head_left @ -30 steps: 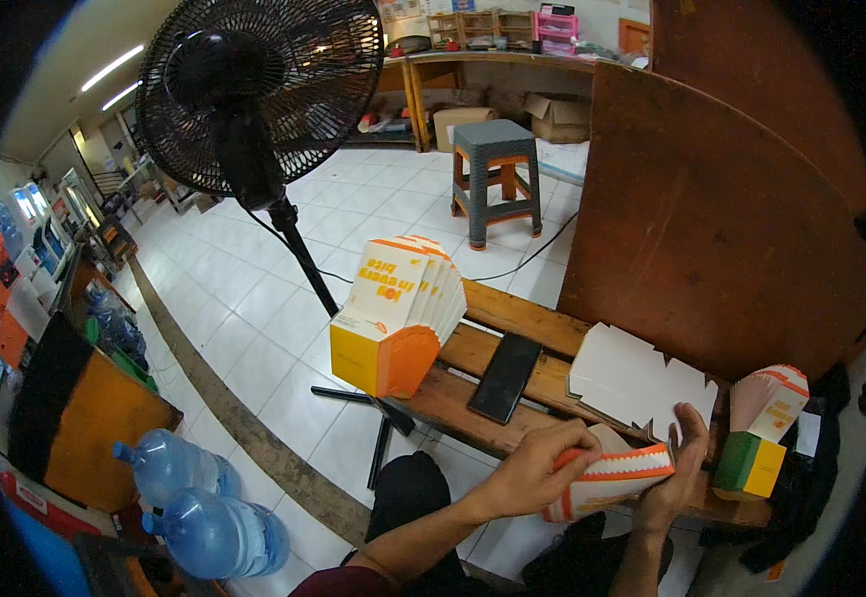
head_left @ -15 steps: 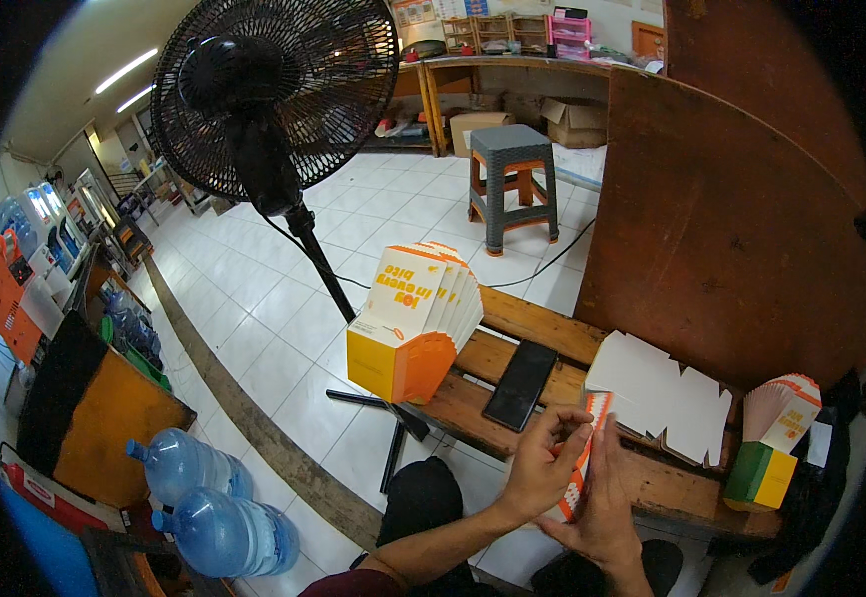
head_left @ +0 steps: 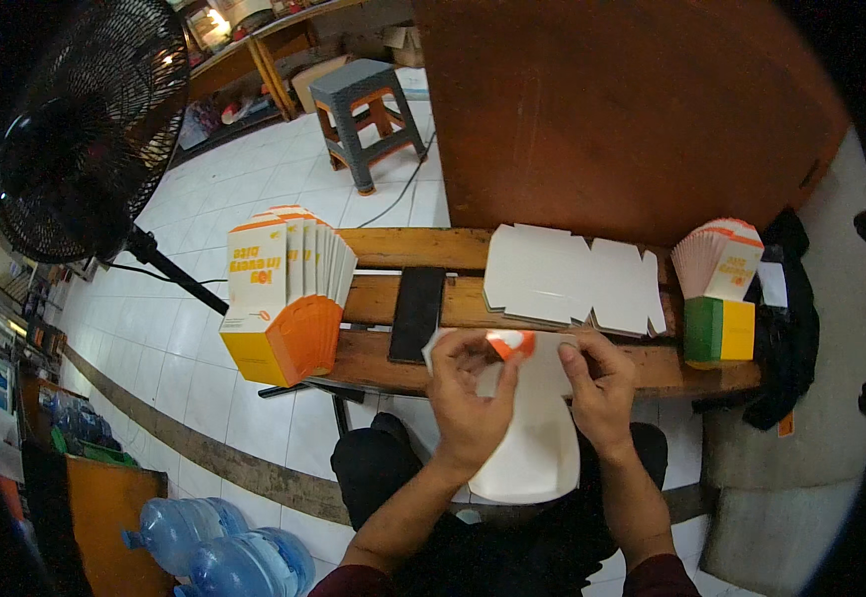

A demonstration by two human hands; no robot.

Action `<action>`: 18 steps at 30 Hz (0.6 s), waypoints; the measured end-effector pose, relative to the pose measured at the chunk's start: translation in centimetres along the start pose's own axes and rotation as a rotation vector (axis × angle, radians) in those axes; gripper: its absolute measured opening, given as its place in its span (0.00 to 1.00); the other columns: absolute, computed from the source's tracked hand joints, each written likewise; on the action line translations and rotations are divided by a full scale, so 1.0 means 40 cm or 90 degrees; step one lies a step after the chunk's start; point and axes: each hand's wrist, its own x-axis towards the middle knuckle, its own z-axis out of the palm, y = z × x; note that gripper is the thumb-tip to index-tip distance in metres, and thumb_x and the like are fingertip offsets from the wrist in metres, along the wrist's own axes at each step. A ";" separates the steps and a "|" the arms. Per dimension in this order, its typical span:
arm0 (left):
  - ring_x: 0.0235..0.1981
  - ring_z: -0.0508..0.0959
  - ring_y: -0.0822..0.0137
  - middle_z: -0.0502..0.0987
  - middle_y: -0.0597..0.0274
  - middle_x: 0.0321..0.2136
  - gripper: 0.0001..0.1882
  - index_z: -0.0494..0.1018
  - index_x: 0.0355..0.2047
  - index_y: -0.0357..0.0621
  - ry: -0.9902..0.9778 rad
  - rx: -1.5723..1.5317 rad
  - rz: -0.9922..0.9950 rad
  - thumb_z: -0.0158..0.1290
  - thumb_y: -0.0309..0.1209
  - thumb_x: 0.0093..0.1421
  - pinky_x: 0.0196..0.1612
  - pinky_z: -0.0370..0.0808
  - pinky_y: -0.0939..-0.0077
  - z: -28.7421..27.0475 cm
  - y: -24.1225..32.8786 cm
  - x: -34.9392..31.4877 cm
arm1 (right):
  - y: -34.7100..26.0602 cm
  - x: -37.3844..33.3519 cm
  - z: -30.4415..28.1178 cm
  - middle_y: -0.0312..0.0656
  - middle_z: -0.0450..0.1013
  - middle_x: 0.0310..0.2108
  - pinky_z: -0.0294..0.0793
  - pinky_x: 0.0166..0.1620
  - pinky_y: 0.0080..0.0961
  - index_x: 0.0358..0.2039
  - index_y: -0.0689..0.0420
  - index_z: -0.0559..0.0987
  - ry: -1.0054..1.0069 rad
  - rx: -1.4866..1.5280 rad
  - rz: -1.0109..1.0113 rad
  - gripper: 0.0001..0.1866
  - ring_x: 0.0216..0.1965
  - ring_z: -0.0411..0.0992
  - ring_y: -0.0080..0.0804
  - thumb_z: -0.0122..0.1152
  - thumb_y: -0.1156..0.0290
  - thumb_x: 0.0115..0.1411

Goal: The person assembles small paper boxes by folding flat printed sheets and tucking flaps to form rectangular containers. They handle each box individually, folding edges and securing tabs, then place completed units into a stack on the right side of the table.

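Observation:
A flat white carton blank [head_left: 532, 438] with an orange tab at its top lies over my lap in front of the wooden bench [head_left: 393, 358]. My left hand [head_left: 468, 393] grips its upper left edge by the orange tab. My right hand [head_left: 597, 383] pinches the upper right edge. Just beyond, a stack of flat white blanks [head_left: 572, 279] rests on the bench. A fanned stack of folded orange and white cartons [head_left: 288, 289] stands at the bench's left end. A smaller fanned stack [head_left: 721, 289] stands at the right end.
A black phone [head_left: 418, 313] lies on the bench beside the left stack. A brown wooden panel [head_left: 632, 109] rises behind the bench. A black standing fan [head_left: 85, 129] is at left, a grey stool [head_left: 363, 95] behind, and blue water bottles [head_left: 219, 552] lie at lower left.
The view has tilted down and swung right. The carton piece, held edge-on and mostly orange before, is now spread flat with its white side up between both hands.

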 end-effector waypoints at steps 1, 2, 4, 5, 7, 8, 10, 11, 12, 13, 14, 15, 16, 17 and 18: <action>0.46 0.77 0.65 0.73 0.53 0.43 0.31 0.58 0.52 0.39 0.007 0.039 0.022 0.60 0.12 0.53 0.52 0.75 0.72 -0.006 0.000 0.006 | -0.001 0.007 -0.010 0.46 0.78 0.33 0.74 0.41 0.27 0.34 0.66 0.81 -0.041 0.017 -0.001 0.05 0.35 0.76 0.32 0.62 0.77 0.59; 0.45 0.77 0.66 0.73 0.54 0.42 0.31 0.58 0.52 0.39 0.001 0.038 0.021 0.60 0.12 0.53 0.52 0.75 0.72 -0.013 0.000 0.014 | -0.002 0.016 -0.018 0.46 0.78 0.34 0.74 0.40 0.27 0.34 0.66 0.81 -0.084 0.035 -0.006 0.05 0.35 0.75 0.31 0.62 0.77 0.59; 0.43 0.77 0.67 0.75 0.54 0.41 0.31 0.57 0.52 0.39 -0.009 0.037 0.017 0.61 0.12 0.52 0.51 0.75 0.73 -0.023 0.001 0.026 | -0.006 0.031 -0.032 0.44 0.77 0.32 0.74 0.36 0.22 0.34 0.65 0.81 -0.089 -0.017 -0.041 0.05 0.33 0.75 0.28 0.63 0.78 0.58; 0.38 0.79 0.69 0.78 0.56 0.37 0.27 0.62 0.50 0.36 0.021 0.003 -0.047 0.62 0.15 0.54 0.47 0.77 0.75 -0.023 0.000 0.030 | -0.008 0.035 -0.035 0.44 0.76 0.31 0.74 0.35 0.21 0.34 0.65 0.81 -0.078 -0.003 -0.020 0.05 0.32 0.75 0.27 0.63 0.78 0.58; 0.36 0.79 0.69 0.79 0.56 0.35 0.22 0.66 0.48 0.35 -0.027 -0.070 -0.255 0.62 0.18 0.55 0.43 0.77 0.76 -0.022 -0.007 0.040 | -0.011 0.038 -0.034 0.41 0.75 0.29 0.72 0.32 0.18 0.33 0.64 0.82 -0.035 0.016 -0.011 0.05 0.30 0.74 0.24 0.65 0.78 0.56; 0.35 0.79 0.69 0.79 0.56 0.35 0.20 0.68 0.47 0.34 -0.041 -0.116 -0.366 0.62 0.19 0.56 0.42 0.78 0.77 -0.021 -0.011 0.043 | -0.011 0.037 -0.032 0.41 0.75 0.29 0.73 0.33 0.19 0.32 0.64 0.82 -0.016 -0.001 -0.028 0.04 0.30 0.74 0.25 0.65 0.78 0.55; 0.32 0.79 0.69 0.80 0.59 0.33 0.11 0.77 0.41 0.32 -0.065 -0.062 -0.331 0.61 0.22 0.57 0.39 0.76 0.78 -0.014 -0.019 0.041 | -0.008 0.034 -0.026 0.42 0.76 0.29 0.73 0.34 0.21 0.31 0.64 0.82 0.015 -0.036 -0.058 0.03 0.30 0.74 0.27 0.65 0.79 0.54; 0.32 0.79 0.69 0.80 0.59 0.33 0.10 0.78 0.40 0.32 -0.056 0.005 -0.295 0.61 0.22 0.58 0.39 0.76 0.78 -0.013 -0.023 0.039 | -0.005 0.034 -0.026 0.42 0.76 0.29 0.73 0.35 0.22 0.30 0.64 0.82 0.005 -0.045 -0.075 0.03 0.31 0.74 0.29 0.65 0.79 0.54; 0.32 0.79 0.69 0.80 0.59 0.33 0.09 0.79 0.39 0.32 -0.046 0.071 -0.257 0.61 0.22 0.58 0.39 0.76 0.78 -0.013 -0.026 0.036 | -0.001 0.036 -0.027 0.43 0.77 0.29 0.73 0.36 0.24 0.30 0.63 0.82 -0.010 -0.055 -0.088 0.03 0.31 0.75 0.30 0.65 0.80 0.54; 0.32 0.79 0.69 0.79 0.59 0.33 0.09 0.79 0.39 0.33 -0.052 0.134 -0.161 0.60 0.22 0.57 0.38 0.75 0.78 -0.014 -0.030 0.036 | 0.002 0.038 -0.030 0.43 0.77 0.29 0.74 0.37 0.25 0.30 0.63 0.82 -0.027 -0.065 -0.100 0.03 0.31 0.75 0.32 0.65 0.80 0.53; 0.33 0.78 0.69 0.79 0.59 0.33 0.09 0.80 0.38 0.33 -0.056 0.196 -0.063 0.60 0.22 0.57 0.38 0.75 0.78 -0.017 -0.033 0.037 | 0.006 0.040 -0.035 0.44 0.77 0.29 0.74 0.37 0.26 0.30 0.63 0.82 -0.057 -0.074 -0.096 0.03 0.31 0.75 0.33 0.65 0.80 0.53; 0.33 0.78 0.69 0.79 0.59 0.33 0.08 0.81 0.38 0.34 -0.051 0.259 0.035 0.60 0.22 0.57 0.38 0.74 0.78 -0.018 -0.036 0.037 | 0.008 0.041 -0.042 0.44 0.77 0.29 0.74 0.38 0.27 0.30 0.63 0.82 -0.087 -0.083 -0.092 0.03 0.31 0.75 0.34 0.65 0.81 0.53; 0.33 0.78 0.69 0.78 0.58 0.33 0.09 0.80 0.39 0.34 -0.063 0.258 0.051 0.60 0.22 0.57 0.37 0.74 0.78 -0.019 -0.038 0.038 | 0.011 0.042 -0.047 0.45 0.78 0.29 0.74 0.39 0.28 0.30 0.63 0.82 -0.110 -0.086 -0.088 0.03 0.31 0.75 0.36 0.65 0.81 0.52; 0.33 0.78 0.69 0.78 0.58 0.32 0.09 0.80 0.39 0.35 -0.066 0.259 0.066 0.60 0.21 0.57 0.37 0.74 0.79 -0.018 -0.041 0.038 | 0.014 0.044 -0.051 0.41 0.76 0.27 0.73 0.36 0.22 0.31 0.65 0.81 -0.122 -0.089 -0.104 0.04 0.30 0.74 0.27 0.66 0.80 0.54; 0.34 0.78 0.69 0.77 0.58 0.32 0.10 0.80 0.40 0.35 -0.074 0.257 0.081 0.60 0.21 0.56 0.37 0.74 0.79 -0.016 -0.043 0.039 | 0.016 0.042 -0.053 0.41 0.76 0.27 0.72 0.34 0.21 0.31 0.65 0.82 -0.112 -0.053 -0.052 0.04 0.30 0.73 0.25 0.66 0.80 0.54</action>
